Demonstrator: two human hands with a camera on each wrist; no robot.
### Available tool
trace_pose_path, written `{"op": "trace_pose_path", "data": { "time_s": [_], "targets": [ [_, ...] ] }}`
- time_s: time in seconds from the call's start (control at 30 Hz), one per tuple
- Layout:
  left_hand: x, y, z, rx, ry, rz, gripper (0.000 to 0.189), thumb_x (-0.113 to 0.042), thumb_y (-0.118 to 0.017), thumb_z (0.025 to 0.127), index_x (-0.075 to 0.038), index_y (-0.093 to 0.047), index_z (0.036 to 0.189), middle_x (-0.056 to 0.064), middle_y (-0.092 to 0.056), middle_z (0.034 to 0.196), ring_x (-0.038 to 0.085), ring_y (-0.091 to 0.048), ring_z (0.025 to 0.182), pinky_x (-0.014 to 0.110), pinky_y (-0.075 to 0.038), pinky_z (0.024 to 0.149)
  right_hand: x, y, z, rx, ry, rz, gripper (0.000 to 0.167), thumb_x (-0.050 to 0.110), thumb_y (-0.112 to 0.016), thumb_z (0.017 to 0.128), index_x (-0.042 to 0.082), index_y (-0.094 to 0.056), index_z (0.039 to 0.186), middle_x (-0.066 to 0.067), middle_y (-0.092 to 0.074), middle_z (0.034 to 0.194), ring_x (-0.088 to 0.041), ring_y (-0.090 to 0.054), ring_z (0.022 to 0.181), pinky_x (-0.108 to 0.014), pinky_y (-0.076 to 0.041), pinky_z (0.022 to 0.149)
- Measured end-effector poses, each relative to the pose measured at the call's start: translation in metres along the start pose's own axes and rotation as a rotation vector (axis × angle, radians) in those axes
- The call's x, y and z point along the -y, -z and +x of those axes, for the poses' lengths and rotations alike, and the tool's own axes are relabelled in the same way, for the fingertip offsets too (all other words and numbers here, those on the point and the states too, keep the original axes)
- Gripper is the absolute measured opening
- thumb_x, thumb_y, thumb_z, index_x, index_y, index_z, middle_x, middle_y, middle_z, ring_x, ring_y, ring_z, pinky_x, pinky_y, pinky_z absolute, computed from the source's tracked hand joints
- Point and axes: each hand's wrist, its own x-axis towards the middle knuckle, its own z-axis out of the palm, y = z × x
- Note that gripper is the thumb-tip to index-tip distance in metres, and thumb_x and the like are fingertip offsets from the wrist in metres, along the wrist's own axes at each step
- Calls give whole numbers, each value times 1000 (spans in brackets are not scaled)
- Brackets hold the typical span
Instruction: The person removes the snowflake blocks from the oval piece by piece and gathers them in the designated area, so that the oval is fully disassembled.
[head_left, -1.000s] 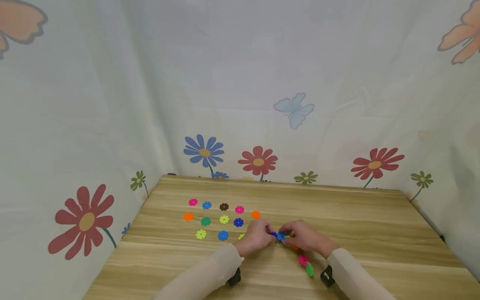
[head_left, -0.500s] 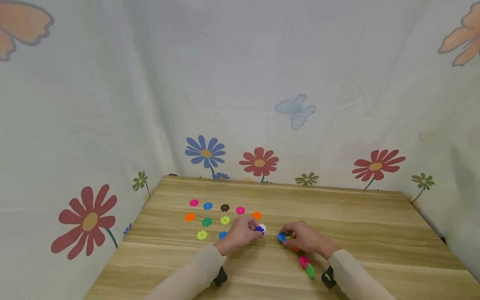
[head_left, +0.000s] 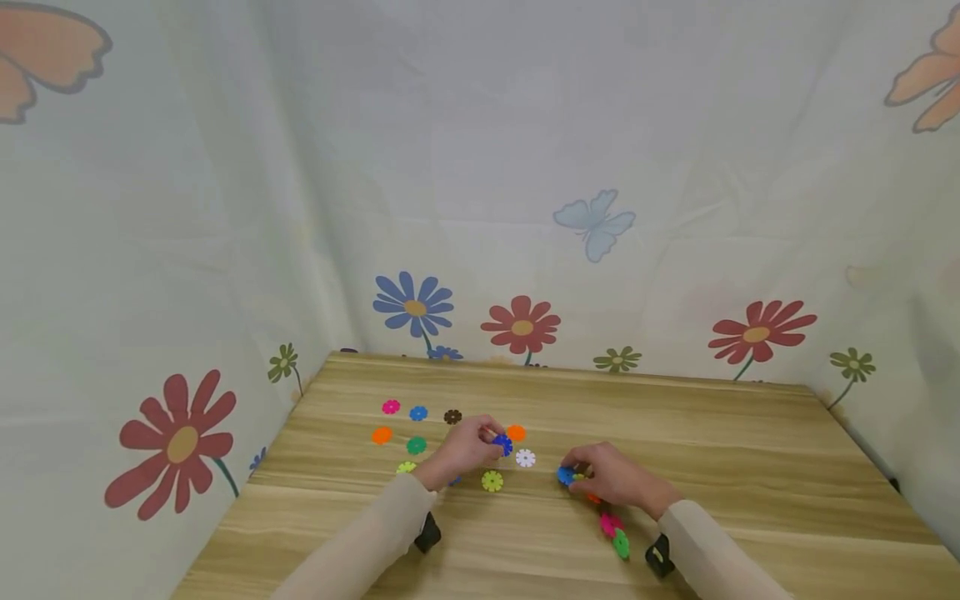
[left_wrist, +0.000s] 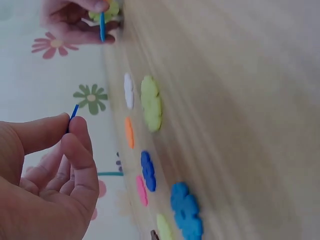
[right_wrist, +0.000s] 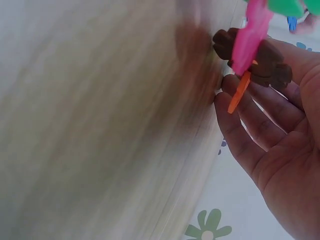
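Note:
My left hand [head_left: 463,447] pinches a dark blue snowflake disc [head_left: 503,445] between thumb and fingers, above the table. In the left wrist view that disc shows edge-on, apart from the discs lying below. My right hand [head_left: 617,482] grips a chain of interlocked discs. A light blue disc [head_left: 566,476] forms the chain's left end. Orange, brown [right_wrist: 272,62] and pink [right_wrist: 250,37] discs follow, and a green disc [head_left: 621,544] is at the near end. Fingers cover part of the chain in the head view.
Loose discs lie on the wooden table [head_left: 720,442], among them a white disc [head_left: 526,457], a yellow-green disc [head_left: 492,481], an orange disc [head_left: 516,432] and another dark blue disc [left_wrist: 148,171]. Curtains with printed flowers stand round the table's back and sides.
My left hand has moved left and away from the chain, carrying the dark blue disc. The white and yellow-green discs have come into sight. My right hand has stayed nearly still with the chain.

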Motion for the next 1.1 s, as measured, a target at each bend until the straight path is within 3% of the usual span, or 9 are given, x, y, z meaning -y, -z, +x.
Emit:
{"op": "trace_pose_path", "data": {
  "time_s": [0.1, 0.27, 0.5, 0.6, 0.8, 1.1],
  "targets": [
    [1, 4, 14, 1, -5, 55, 23, 1, -69, 83, -4, -65, 105, 5, -58, 86, 20, -55, 75, 29, -50, 64, 0, 0, -1, 1, -12, 1, 23, 16, -72, 85, 10, -66, 106, 5, -65, 99, -11, -60, 87, -30, -51, 74],
    [-1, 9, 32, 1, 38, 77, 27, 4, -66, 82, -3, -65, 108, 7, -58, 90, 22, -55, 79, 31, -52, 68, -1, -2, -1, 13, -25, 4, 23, 17, -72, 85, 11, -66, 106, 7, -65, 98, -10, -59, 87, -27, -50, 73],
    [-1, 6, 53, 10, 42, 125, 34, 8, -58, 81, -5, -66, 111, 6, -58, 91, 21, -53, 72, 29, -49, 61, -2, -1, -2, -4, -12, -17, 23, 19, -72, 84, 11, -67, 105, 7, -65, 97, -9, -59, 85, -28, -50, 73],
    [0, 4, 60, 13, 41, 144, 35, 8, -57, 82, -5, -65, 113, 7, -58, 95, 21, -52, 77, 30, -48, 65, -1, -1, -1, -4, -15, -22, 23, 19, -73, 84, 12, -67, 105, 8, -65, 96, -9, -58, 85, -29, -50, 73],
    [-1, 2, 68, -6, 26, 167, 38, 6, -61, 80, 0, -61, 118, 13, -60, 107, 23, -53, 87, 36, -50, 75, 0, 0, -2, 8, -37, -31, 22, 19, -72, 85, 13, -67, 105, 10, -64, 96, -8, -58, 86, -28, -49, 75],
    [4, -2, 72, -54, 54, 184, 42, 8, -60, 81, 4, -58, 123, 19, -61, 112, 26, -58, 93, 33, -49, 71, -2, -2, -3, 2, -34, -45, 23, 20, -72, 84, 13, -67, 105, 9, -65, 96, -7, -58, 86, -29, -49, 75]
  ]
}}
